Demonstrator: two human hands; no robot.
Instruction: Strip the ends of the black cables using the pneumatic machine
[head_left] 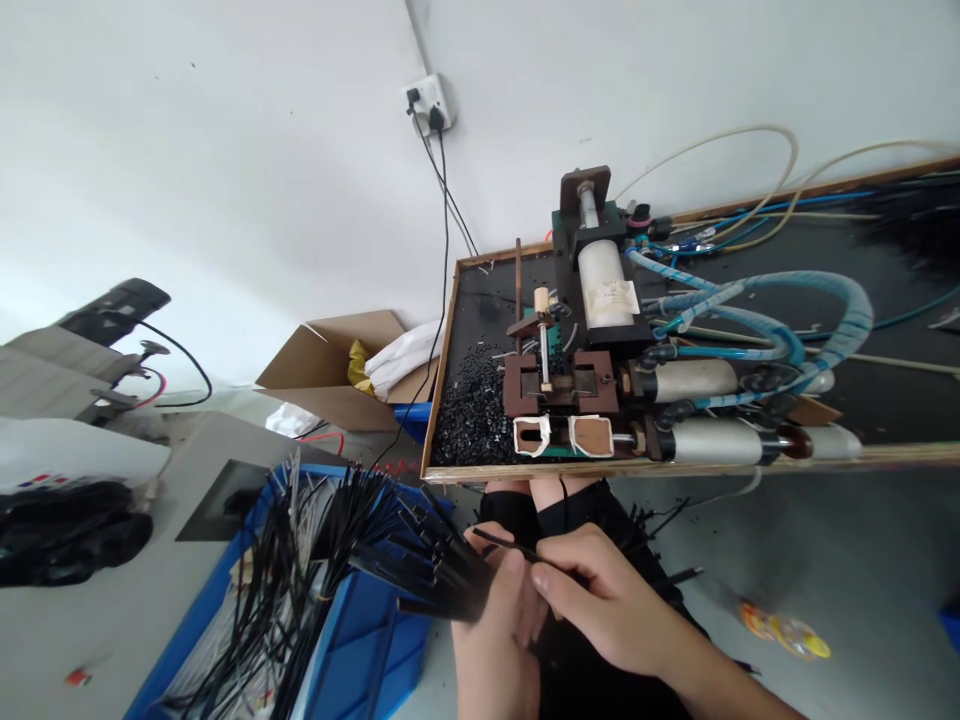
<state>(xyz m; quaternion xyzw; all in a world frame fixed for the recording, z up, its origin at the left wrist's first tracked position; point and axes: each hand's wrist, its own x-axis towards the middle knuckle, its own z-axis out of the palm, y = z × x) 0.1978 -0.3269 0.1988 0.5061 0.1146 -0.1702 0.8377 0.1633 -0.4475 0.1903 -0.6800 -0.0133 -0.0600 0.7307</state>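
My left hand (495, 620), closed, grips a thick bundle of black cables (427, 560) whose ends fan out to the left above my lap. With thumb and fingers my right hand (592, 590) pinches a single black cable (502, 541); its end points left, across the fingers of my left hand. Both hands are close together, just below the front edge of the bench. Beyond them on the bench sits a pneumatic machine (561, 385) with brown metal jaws and two taped pads (591, 437) at its front.
The wooden-edged bench (480, 290) carries small black offcuts (472, 415), air cylinders (705, 440) and blue hoses (832, 285). At lower left stands a blue crate (367, 650) full of cables. Behind it is an open cardboard box (300, 370). More cables lie across my lap.
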